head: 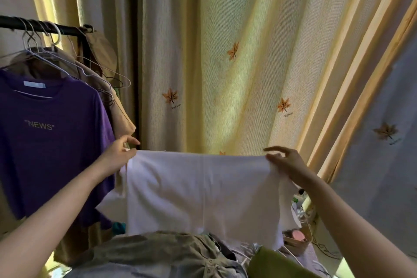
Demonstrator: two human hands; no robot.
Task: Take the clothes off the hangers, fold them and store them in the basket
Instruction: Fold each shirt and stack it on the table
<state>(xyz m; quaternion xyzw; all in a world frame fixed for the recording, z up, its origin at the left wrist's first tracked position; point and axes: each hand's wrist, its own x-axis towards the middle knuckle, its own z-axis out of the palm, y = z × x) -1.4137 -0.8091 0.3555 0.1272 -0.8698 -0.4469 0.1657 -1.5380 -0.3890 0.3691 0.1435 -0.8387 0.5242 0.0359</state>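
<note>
Left hand point(117, 156), right hand point(286, 162) pinch white garment point(203, 187); olive clothes point(158, 248) hide hem.

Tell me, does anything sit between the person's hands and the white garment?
Nothing visible does. The left hand and the right hand both pinch the top edge of the white garment. No basket is in view.

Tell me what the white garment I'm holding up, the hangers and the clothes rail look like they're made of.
The white garment: likely soft cotton knit, matte; it drapes limply and shows a centre crease.
The hangers: thin wire, pale, probably coated metal, judging by the slender bent hooks.
The clothes rail: black tube with a faint sheen, probably painted metal.
</note>
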